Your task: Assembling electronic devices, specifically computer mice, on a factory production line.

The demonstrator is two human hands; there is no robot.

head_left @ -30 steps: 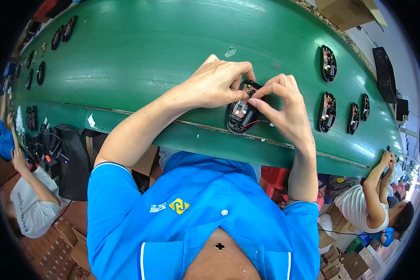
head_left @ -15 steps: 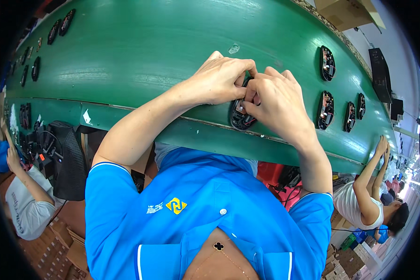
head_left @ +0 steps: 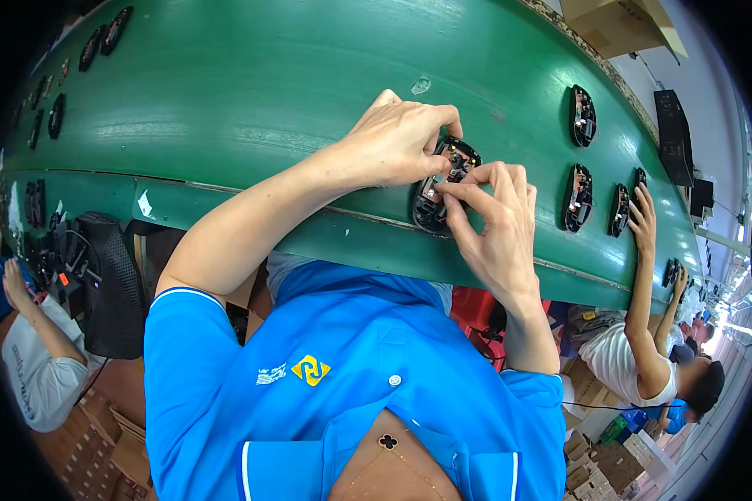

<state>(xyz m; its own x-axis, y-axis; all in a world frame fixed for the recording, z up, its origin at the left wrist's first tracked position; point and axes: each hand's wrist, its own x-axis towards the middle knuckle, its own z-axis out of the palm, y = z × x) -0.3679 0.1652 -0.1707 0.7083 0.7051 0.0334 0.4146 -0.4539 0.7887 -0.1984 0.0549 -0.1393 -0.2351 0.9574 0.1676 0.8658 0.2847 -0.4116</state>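
Observation:
An oval black housing (head_left: 427,215), its inside full of small parts, wires and a circuit board, lies at the near edge of the green work surface in front of me. My left hand (head_left: 403,144) is closed at its upper left side, the forefinger bent over the far end and the thumb pressed at the inner parts. From the right, my right hand (head_left: 497,219) reaches over the housing with its fingers apart. Its forefinger tip touches the middle of the inside, and the thumb stands off near the right rim. The fingers partly cover the inner parts.
Several similar open housings (head_left: 578,198) lie to the right, and more (head_left: 93,48) sit far left. A co-worker's hand (head_left: 643,219) reaches onto the surface at the right. A scrap of clear plastic (head_left: 421,85) lies beyond my hands. At the far right edge stands a black box (head_left: 673,138).
My right hand has drawn back a little and spread its fingers, uncovering more of the housing. My left hand stays nearly in place. The co-worker at the right has reached toward a housing.

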